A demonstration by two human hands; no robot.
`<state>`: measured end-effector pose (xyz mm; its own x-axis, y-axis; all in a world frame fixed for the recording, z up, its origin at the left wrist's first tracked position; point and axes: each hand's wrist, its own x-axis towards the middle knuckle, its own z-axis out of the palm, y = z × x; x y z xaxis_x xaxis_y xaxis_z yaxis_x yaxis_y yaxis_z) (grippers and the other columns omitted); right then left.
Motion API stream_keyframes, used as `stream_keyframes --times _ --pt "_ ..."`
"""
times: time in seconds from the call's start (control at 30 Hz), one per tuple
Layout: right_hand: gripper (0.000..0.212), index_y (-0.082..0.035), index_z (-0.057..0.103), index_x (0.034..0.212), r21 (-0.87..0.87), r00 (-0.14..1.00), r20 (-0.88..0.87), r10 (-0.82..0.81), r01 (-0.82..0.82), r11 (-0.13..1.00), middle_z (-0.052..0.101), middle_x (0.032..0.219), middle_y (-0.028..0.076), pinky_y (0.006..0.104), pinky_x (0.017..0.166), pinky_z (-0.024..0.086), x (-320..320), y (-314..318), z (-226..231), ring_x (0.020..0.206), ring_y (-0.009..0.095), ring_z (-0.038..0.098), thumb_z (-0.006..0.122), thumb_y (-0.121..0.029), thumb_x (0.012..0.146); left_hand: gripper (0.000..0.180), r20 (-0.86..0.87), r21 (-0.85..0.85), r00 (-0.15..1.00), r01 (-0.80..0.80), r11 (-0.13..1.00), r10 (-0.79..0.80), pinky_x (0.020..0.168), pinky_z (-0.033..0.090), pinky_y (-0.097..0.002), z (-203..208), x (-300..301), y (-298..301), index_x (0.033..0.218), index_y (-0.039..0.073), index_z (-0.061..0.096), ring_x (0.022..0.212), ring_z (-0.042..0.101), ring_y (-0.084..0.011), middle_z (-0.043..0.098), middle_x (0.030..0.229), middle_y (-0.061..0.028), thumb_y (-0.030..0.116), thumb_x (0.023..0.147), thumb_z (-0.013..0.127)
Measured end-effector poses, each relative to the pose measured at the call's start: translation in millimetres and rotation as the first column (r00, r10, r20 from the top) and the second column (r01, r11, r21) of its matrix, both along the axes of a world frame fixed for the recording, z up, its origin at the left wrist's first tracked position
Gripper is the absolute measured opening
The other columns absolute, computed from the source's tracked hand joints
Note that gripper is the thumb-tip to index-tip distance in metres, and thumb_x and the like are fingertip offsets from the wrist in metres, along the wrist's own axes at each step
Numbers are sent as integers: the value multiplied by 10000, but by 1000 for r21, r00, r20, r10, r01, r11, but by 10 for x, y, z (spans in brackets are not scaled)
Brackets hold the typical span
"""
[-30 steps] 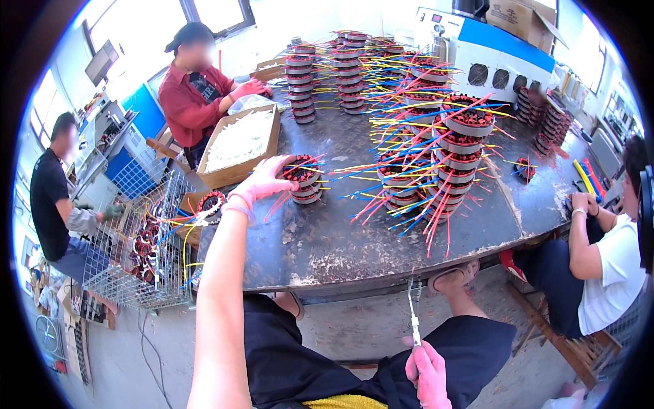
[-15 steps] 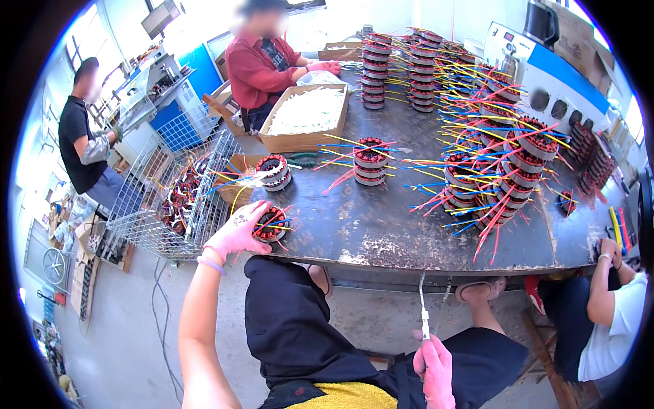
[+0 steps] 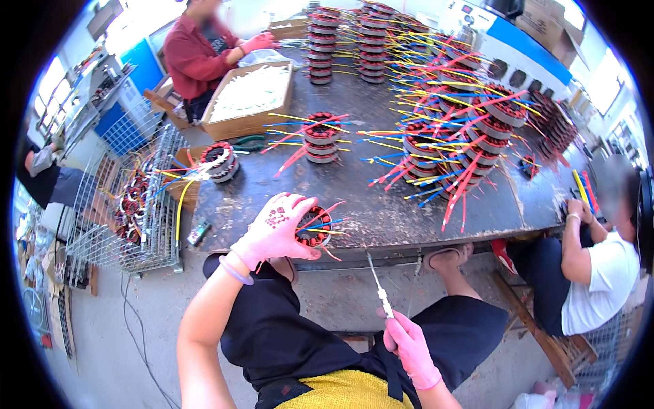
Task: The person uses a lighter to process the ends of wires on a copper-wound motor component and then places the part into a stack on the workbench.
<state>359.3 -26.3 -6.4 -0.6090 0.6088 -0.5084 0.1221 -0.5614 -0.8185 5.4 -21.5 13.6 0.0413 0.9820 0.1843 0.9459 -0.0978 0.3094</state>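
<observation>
In a pink glove, my left hand curls round the left side of a motor stator with red windings and red, blue and yellow leads, at the table's front edge. My right hand, gloved in pink too, grips a thin rod-shaped tool with a white collar. Its metal tip points up and left, near the table edge, apart from the stator. Farther back stand a stator with white ties and a short stack of stators.
Tall stator stacks and a leaning wire-tangled group fill the right and back. A cardboard box of white pieces stands back left, beside a wire basket. One person works behind it; another sits at right.
My left hand has brought the stator rightward along the front edge. The tool in my right hand has tilted to the left. The whole view has shifted.
</observation>
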Motion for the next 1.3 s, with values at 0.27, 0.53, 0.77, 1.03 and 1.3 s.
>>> stream_keyframes --times 0.27,0.53,0.77,1.03,1.3 --pt "374 -2 593 1295 81 992 118 34 -44 996 482 651 -43 223 569 341 48 24 -176 597 45 421 488 -255 1040 996 -57 -24 998 -34 999 33 1176 285 -492 -232 139 243 1393 13 477 1259 499 -360 546 1290 -184 463 589 856" --pt "366 -1 572 1315 41 994 108 7 -11 999 461 659 -53 217 549 302 0 33 -245 588 44 384 494 -234 1043 1034 -38 38 999 -31 999 33 1174 275 -512 -308 236 246 1422 0 439 1292 472 -378 492 1369 -209 488 611 853" --pt "363 -12 592 1298 44 992 120 41 -46 998 508 678 -34 233 579 383 13 5 -283 601 54 444 497 -248 1039 1045 -49 29 998 -48 998 49 1174 268 -516 -366 275 284 1436 -3 419 1302 455 -389 464 1391 -210 507 629 842" --pt "359 9 589 1277 -8 995 77 65 -65 998 480 680 -55 217 565 359 -29 -48 -239 596 35 423 499 -252 1046 1003 -4 -11 1000 -10 1000 10 1143 337 -460 -263 137 198 1450 64 435 1288 477 -383 485 1390 -187 388 606 869" --pt "345 14 581 1296 -48 998 58 27 -24 999 459 663 -66 200 540 292 -102 -68 -225 583 32 380 492 -203 1042 990 68 -20 998 -12 1000 13 1104 393 -436 -250 33 217 1430 97 474 1280 498 -365 523 1381 -153 311 562 899"
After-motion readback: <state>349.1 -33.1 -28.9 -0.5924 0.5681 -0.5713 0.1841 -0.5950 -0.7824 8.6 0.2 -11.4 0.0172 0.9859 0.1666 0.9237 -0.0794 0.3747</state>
